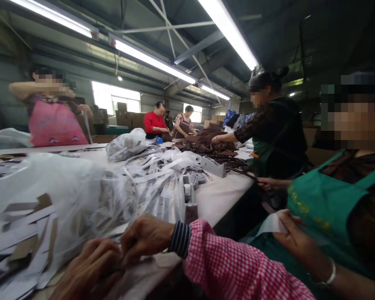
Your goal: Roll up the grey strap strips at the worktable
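Observation:
My left hand [92, 264] and my right hand [145, 237] meet at the near edge of the white table [220, 196], fingers curled toward each other. Whatever lies between the fingers is hidden and blurred. A red-checked sleeve with a striped cuff [225, 262] covers my right arm. Just beyond the hands lies a clear plastic bag [65, 196] stuffed with white and brown card pieces. Loose white strips [153, 175] spill behind it.
A tape dispenser [189, 196] stands close behind my right hand, another [213, 166] farther back. A co-worker in a green apron at right holds a white piece [270, 225]. Another person reaches into a brown pile [217, 143]. More people work at the far end.

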Tool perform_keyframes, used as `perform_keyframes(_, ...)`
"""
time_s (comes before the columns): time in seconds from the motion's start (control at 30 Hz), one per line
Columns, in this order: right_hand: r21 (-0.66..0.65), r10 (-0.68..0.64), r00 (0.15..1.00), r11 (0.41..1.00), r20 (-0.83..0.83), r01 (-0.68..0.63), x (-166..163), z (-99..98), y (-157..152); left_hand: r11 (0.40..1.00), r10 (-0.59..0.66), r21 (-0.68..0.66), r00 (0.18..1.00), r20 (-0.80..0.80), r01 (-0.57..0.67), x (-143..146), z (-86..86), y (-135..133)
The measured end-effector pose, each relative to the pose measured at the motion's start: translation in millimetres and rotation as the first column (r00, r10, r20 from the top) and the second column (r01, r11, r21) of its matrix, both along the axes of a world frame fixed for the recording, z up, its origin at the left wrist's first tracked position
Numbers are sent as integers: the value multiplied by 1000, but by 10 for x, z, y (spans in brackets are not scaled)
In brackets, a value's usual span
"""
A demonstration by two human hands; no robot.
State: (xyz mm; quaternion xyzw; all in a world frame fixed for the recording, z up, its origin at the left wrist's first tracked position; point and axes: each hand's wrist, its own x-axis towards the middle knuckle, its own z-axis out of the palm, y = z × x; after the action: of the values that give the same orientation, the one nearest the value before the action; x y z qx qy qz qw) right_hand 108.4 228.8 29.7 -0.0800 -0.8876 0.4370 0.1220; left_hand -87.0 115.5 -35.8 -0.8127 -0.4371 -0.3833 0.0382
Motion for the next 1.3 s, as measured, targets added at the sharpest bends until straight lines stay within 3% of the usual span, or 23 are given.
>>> perform_keyframes(0.1, -232, -55, 998, 971, -15, 50, 119, 44, -16, 985, -72, -157, 997, -21, 68, 119, 226, -17)
perform_keyframes(0.17, -252, -112, 994, 961, 16, 112, 190, 49, -28, 973, -111, -203, 994, -19, 105, 194, 259, 25)
perform_keyframes(0.27, -188, -153, 988, 970, 25, 155, 242, 37, -48, 977, -143, -162, 990, -10, 139, 234, 136, 117)
perform_keyframes(0.4, -18, -111, 994, 994, 3, 111, 206, 22, -7, 982, -49, -185, 999, 8, 50, 187, -22, 165)
perform_keyframes(0.53, 202, -52, 999, 978, 3, 51, 176, 9, 67, 959, -3, -283, 1000, -11, -1, 155, 35, 129)
perform_keyframes(0.73, 342, -29, 1000, 939, -5, 29, 209, 40, -7, 924, -16, -380, 999, 50, 34, 169, 207, 24)
perform_keyframes(0.83, 546, -63, 998, 837, 14, 45, 205, 75, -113, 900, 9, -433, 990, 144, 54, 170, 276, -27)
perform_keyframes(0.93, 767, -147, 988, 638, 43, 62, 194, 94, -231, 874, 70, -482, 967, 243, 59, 190, 322, -55)
perform_keyframes(1.0, 847, -188, 981, 528, 42, 65, 195, 108, -302, 870, 98, -492, 961, 259, 44, 214, 329, -62)
perform_keyframes(1.07, 868, -196, 980, 491, 31, 71, 206, 132, -368, 876, 112, -482, 959, 260, 28, 239, 322, -66)
perform_keyframes(1.17, 863, -191, 982, 496, -1, 98, 229, 154, -460, 887, 144, -462, 945, 294, 9, 263, 314, -66)
perform_keyframes(1.3, 875, -212, 972, 446, -103, 190, 235, 49, -547, 879, 221, -476, 897, 382, -14, 258, 354, -60)
